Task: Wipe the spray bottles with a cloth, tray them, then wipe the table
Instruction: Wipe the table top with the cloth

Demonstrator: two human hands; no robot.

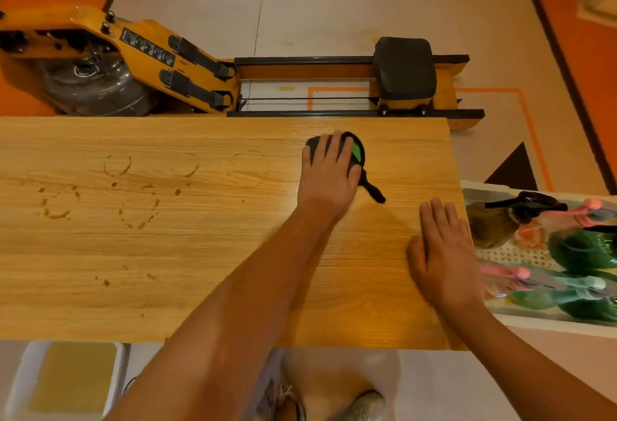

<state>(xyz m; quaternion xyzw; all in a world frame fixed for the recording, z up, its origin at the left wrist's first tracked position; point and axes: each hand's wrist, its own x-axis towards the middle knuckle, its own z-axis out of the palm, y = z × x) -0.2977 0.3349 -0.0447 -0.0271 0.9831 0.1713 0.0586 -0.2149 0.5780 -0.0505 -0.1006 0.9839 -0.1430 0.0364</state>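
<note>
Cloth [358, 153], dark with green patch: on tabletop [200, 253], far right, pressed under your left hand [329, 175], fingers straight.
Right hand [440, 253]: flat on tabletop, fingers straight.
Spray bottles [581, 250]: in tray [541, 325] beside tabletop.

My left arm [240, 287] reaches forward over the wooden table [133, 253], forearm bare. The left hand [329, 175] lies palm-down, fingers straight, pressing a dark cloth [358, 153] near the table's far edge. My right hand [440, 253] rests flat, palm-down, fingers straight and close together, at the table's right edge, nearer to me than the left hand.
</note>
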